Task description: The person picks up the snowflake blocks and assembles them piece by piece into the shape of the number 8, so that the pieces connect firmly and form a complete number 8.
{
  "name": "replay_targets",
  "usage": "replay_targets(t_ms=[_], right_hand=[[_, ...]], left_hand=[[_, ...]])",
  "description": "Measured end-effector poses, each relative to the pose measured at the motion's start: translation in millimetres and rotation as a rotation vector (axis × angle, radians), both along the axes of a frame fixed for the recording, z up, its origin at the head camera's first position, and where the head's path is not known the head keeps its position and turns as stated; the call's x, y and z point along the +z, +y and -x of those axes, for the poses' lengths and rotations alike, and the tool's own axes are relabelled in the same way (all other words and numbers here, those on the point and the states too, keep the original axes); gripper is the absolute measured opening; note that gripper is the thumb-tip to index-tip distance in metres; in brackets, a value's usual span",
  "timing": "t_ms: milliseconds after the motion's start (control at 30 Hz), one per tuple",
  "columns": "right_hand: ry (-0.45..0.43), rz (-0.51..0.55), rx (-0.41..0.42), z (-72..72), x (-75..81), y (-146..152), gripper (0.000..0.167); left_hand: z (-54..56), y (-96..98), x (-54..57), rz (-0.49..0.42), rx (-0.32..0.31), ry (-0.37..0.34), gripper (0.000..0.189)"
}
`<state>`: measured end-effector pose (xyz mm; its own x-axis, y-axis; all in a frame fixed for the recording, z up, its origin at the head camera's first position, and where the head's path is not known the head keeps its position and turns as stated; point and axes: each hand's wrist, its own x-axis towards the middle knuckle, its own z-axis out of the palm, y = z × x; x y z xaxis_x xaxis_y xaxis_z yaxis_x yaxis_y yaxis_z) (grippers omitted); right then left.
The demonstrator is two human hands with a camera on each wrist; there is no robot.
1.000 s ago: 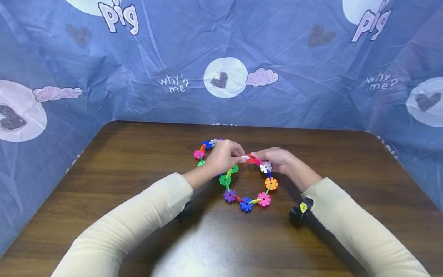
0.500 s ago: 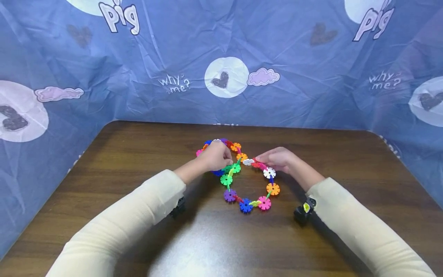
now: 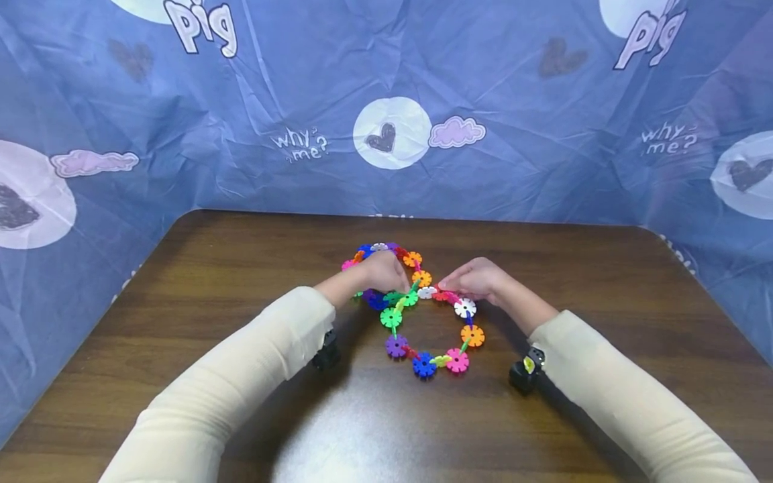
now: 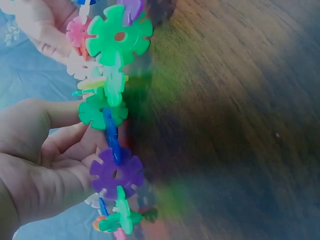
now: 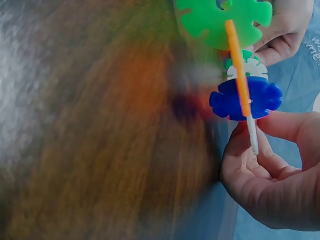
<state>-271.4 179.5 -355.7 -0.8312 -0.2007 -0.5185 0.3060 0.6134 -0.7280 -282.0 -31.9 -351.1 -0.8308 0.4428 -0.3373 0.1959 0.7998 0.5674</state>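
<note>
Interlocking notched plastic discs form a colourful chain of two loops on the table. In the head view, the front loop runs through a blue disc (image 3: 425, 364), an orange disc (image 3: 473, 335) and a purple disc (image 3: 396, 346). My left hand (image 3: 385, 271) pinches a green disc (image 4: 102, 112) where the loops meet; its fingertips are partly hidden. On the right, my right hand (image 3: 477, 278) pinches a red disc (image 3: 442, 295) joined to a white disc (image 3: 427, 292). That white disc lies close beside the green discs; whether they are joined, I cannot tell.
Behind my left hand, the back loop shows orange discs (image 3: 413, 259) and a pink disc (image 3: 348, 265). The brown wooden table (image 3: 253, 255) ends at a blue printed cloth (image 3: 513, 181). Black wrist cameras (image 3: 524, 376) hang under both cuffs.
My left hand has let go of the white disc and moved left onto the green discs. The white end has come down beside them, with my right hand still on the red disc.
</note>
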Motion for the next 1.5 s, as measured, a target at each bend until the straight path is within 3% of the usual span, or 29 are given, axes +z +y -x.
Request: replay_targets(t_ms=[100,233,467,600,767,933,1067,1233,1500], right_hand=[[0.019,-0.016,0.002,-2.1,1.2,-1,0.036],[0.05,-0.033,-0.013,-5.7,1.8,-5,0.035],[0.098,-0.089,-0.081,-10.4,-1.5,-15,0.03],[0.085,-0.067,-0.12,-10.8,-2.3,-17,0.03],[0.013,0.033,-0.14,-15.4,-2.8,-16,0.035],[-0.044,0.154,-0.157,-25.5,4.8,-22,0.038],[-0.082,0.25,-0.169,-35.9,8.7,-29,0.037],[-0.109,0.288,-0.187,-45.9,4.4,-31,0.035],[-0.09,0.272,-0.217,-53.7,-1.2,-18,0.035]], left_hand=[[-5.3,1.7,4.3,-0.026,0.072,-0.063,0.013],[-11.1,3.6,6.9,-0.041,0.121,-0.069,0.015],[-16.7,7.4,4.9,-0.048,0.28,-0.133,0.018],[-16.9,7.2,4.4,-0.049,0.31,-0.139,0.018],[-20.1,-2.2,10.7,-0.057,0.236,-0.104,0.018],[-21.6,-14.1,27.7,-0.013,0.1,-0.007,0.015],[-20.8,-20.7,34.6,0.047,-0.006,0.083,0.012],[-21.8,-20.3,30.2,0.072,-0.1,0.144,0.01],[-23.7,-4.2,18.9,0.022,-0.196,0.267,0.01]])
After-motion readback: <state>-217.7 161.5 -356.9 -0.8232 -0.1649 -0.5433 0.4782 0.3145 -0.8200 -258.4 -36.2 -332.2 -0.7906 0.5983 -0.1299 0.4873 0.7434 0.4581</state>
